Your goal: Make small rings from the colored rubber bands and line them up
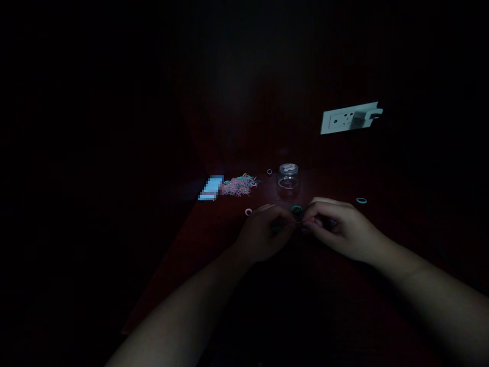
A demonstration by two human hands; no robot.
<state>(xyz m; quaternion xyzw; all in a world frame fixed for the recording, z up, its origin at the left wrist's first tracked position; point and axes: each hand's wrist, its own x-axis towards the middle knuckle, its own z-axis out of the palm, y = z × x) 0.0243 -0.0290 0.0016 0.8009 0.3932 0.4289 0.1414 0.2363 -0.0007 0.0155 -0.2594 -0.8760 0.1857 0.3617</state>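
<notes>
The scene is very dark. My left hand (263,233) and my right hand (336,229) meet fingertip to fingertip over a dark reddish table (198,255). Both pinch something tiny between them; it is too dim to say what it is. A small teal ring (296,209) lies just beyond the fingertips. Behind it stands a small clear glass jar (288,176) with coloured bits inside. A heap of small pastel rubber bands (240,185) lies to the left of the jar.
Loose small rings lie on the table: a pink one (248,211), a purple one (269,172), a teal one (361,200). A bright bluish blurred rectangle (211,188) sits beside the heap. A white wall socket plate (349,118) is at the back right.
</notes>
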